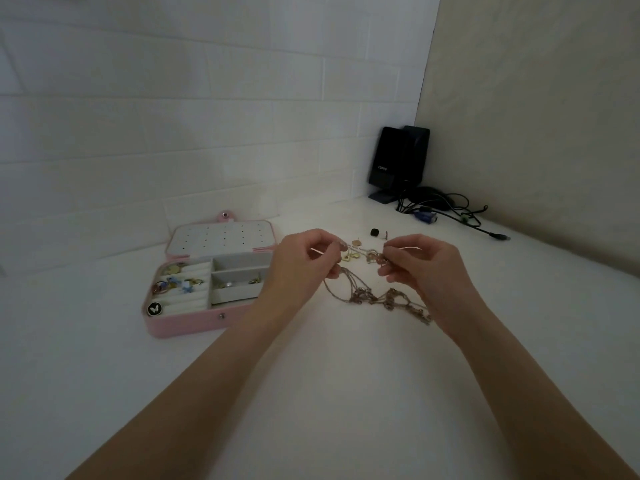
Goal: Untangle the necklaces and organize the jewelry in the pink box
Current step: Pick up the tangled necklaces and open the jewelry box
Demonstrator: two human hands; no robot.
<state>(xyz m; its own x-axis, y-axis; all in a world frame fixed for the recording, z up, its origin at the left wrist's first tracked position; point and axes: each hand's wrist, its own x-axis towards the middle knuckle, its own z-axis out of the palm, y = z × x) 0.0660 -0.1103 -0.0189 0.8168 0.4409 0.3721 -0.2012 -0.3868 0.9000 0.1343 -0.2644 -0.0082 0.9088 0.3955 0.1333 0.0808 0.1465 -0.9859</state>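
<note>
Pinching a tangle of chains above the white table

Both hands are raised just over the table [346,393], fingers curled in, each nipping a part of the tangled necklaces [372,296] between thumb and fingertips. The left hand [301,261] holds its end near the top of the bunch, thumb and forefinger closed tight on the thin chain, the other fingers folded loosely beneath. The right hand [420,268] does the same on the other side, pinching a small knot of links and charms that hangs between the two hands. From those two grips the chains droop in a loop, and the lower part, with clusters of small brownish beads or links, lies on the table below and trails under the right wrist. How many necklaces are in the bunch cannot be told.

A few small gold-coloured pieces [349,254] lie on the table just behind the hands, and farther back a small black piece [374,232].

The pink box [194,323] stands open to the left of the left hand, near its wrist, its lid [221,237] laid back with a white, dotted inner panel. Its ring rolls and white compartments hold several small items, among them a round black piece with a white butterfly [154,308] at the near left corner.

Black speakers [398,161] and a heap of cables [446,209] sit in the far corner
</note>
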